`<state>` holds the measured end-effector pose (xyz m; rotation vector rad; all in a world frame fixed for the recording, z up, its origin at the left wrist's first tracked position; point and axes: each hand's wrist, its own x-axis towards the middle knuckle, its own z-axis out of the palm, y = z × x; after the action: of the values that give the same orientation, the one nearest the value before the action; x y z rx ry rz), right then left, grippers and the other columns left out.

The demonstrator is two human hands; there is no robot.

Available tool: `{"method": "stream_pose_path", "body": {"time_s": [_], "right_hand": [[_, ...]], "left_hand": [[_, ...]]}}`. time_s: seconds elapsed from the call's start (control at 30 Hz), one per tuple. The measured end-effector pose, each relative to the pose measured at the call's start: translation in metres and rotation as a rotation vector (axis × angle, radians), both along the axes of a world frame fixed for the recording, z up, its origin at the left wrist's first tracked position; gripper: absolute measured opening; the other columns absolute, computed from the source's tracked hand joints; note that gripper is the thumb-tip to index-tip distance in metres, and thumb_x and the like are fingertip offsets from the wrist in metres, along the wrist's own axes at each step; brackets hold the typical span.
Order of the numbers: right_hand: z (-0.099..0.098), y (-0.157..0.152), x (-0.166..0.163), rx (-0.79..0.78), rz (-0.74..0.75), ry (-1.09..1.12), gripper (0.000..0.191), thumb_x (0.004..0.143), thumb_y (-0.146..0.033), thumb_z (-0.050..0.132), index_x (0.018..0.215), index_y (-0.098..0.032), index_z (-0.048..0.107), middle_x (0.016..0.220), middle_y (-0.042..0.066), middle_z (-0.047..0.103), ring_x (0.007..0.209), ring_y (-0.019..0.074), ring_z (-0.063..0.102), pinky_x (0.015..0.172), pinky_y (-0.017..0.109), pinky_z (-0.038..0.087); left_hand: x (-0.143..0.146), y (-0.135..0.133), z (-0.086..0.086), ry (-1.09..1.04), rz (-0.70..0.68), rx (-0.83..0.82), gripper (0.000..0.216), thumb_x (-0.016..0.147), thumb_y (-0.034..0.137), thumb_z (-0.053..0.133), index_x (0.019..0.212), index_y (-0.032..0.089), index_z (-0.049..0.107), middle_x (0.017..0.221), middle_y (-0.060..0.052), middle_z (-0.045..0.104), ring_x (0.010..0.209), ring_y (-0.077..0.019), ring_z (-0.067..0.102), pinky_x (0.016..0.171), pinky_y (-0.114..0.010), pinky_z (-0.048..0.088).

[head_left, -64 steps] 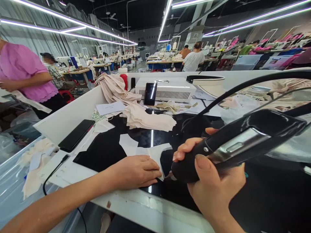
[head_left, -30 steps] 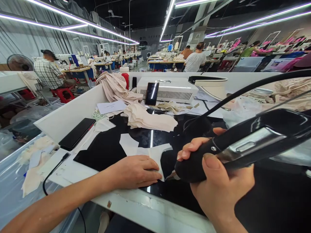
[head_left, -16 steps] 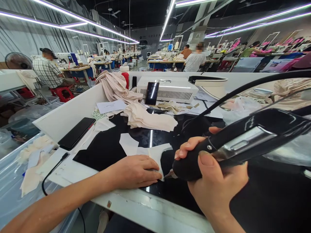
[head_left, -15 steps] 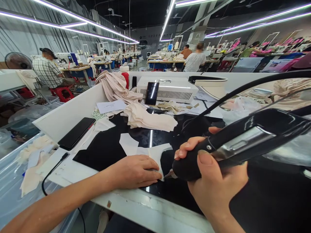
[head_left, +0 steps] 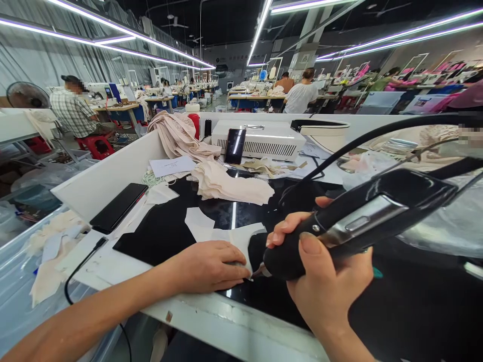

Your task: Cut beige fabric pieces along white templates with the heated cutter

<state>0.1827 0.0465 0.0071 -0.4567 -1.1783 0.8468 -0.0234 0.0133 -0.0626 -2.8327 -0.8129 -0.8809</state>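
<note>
My left hand (head_left: 209,265) lies flat, fingers together, pressing a white cut fabric piece (head_left: 222,235) onto the black glossy worktop (head_left: 162,231). My right hand (head_left: 324,281) is wrapped round a black hand-held cutting tool (head_left: 362,216) with a silver panel. The tool's metal tip (head_left: 260,271) touches the near right edge of the fabric piece, just beside my left fingertips. A thick black cable (head_left: 377,136) runs from the tool up to the right.
A stack of cream fabric pieces (head_left: 230,186) lies behind, with a bigger fabric heap (head_left: 177,133), a white machine box (head_left: 264,141) and a standing phone (head_left: 234,146). Another phone (head_left: 118,207) lies on the white ledge at left. People sit at sewing tables beyond.
The tool and my right hand have shifted slightly left along the fabric edge. My left hand has stayed put. A person in pink at left has gone from view.
</note>
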Motion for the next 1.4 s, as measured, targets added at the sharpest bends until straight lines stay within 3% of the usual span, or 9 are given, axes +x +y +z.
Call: {"method": "stream_pose_path", "body": {"time_s": [0.17,0.33,0.63,0.93,1.4], "right_hand": [[0.0,-0.002,0.0,-0.015,-0.011,-0.02,0.038,0.1,-0.038,0.096,0.131,-0.033,0.072,0.086,-0.007,0.078,0.057,0.0181,0.072,0.054,0.033,0.066],[0.001,-0.004,0.004,-0.025,-0.002,-0.007,0.041,0.097,-0.04,0.1,0.129,-0.033,0.075,0.087,-0.007,0.079,0.059,0.0172,0.072,0.056,0.03,0.065],[0.0,-0.006,0.005,-0.02,-0.005,-0.03,0.039,0.099,-0.05,0.1,0.121,-0.031,0.074,0.086,-0.005,0.078,0.059,0.0183,0.072,0.055,0.033,0.066],[0.001,-0.005,0.0,-0.023,-0.006,0.031,0.048,0.097,-0.05,0.104,0.131,-0.033,0.075,0.085,-0.005,0.077,0.059,0.0192,0.073,0.056,0.034,0.067],[0.001,-0.007,0.003,-0.015,-0.006,-0.001,0.046,0.098,-0.051,0.103,0.129,-0.032,0.075,0.085,-0.005,0.079,0.058,0.0186,0.072,0.055,0.034,0.068]], "left_hand": [[-0.004,0.001,-0.002,0.009,0.005,-0.093,0.025,0.127,0.025,0.066,0.142,0.015,0.083,0.132,-0.014,0.087,0.13,-0.0254,0.084,0.12,-0.035,0.067],[-0.007,0.001,-0.004,-0.023,0.03,-0.117,0.028,0.126,0.027,0.069,0.147,0.014,0.082,0.141,-0.017,0.087,0.134,-0.0269,0.084,0.124,-0.038,0.067],[-0.004,0.002,0.008,0.021,-0.08,-0.111,0.022,0.123,0.023,0.073,0.14,0.015,0.086,0.133,-0.015,0.089,0.134,-0.0262,0.084,0.127,-0.039,0.064],[-0.008,0.003,0.0,0.005,-0.088,-0.122,0.025,0.127,0.028,0.067,0.133,0.016,0.089,0.127,-0.013,0.09,0.125,-0.0251,0.086,0.121,-0.035,0.066],[-0.003,0.003,0.005,-0.024,-0.097,-0.086,0.031,0.13,0.029,0.06,0.13,0.014,0.088,0.125,-0.012,0.09,0.122,-0.0249,0.086,0.119,-0.035,0.066]]}}
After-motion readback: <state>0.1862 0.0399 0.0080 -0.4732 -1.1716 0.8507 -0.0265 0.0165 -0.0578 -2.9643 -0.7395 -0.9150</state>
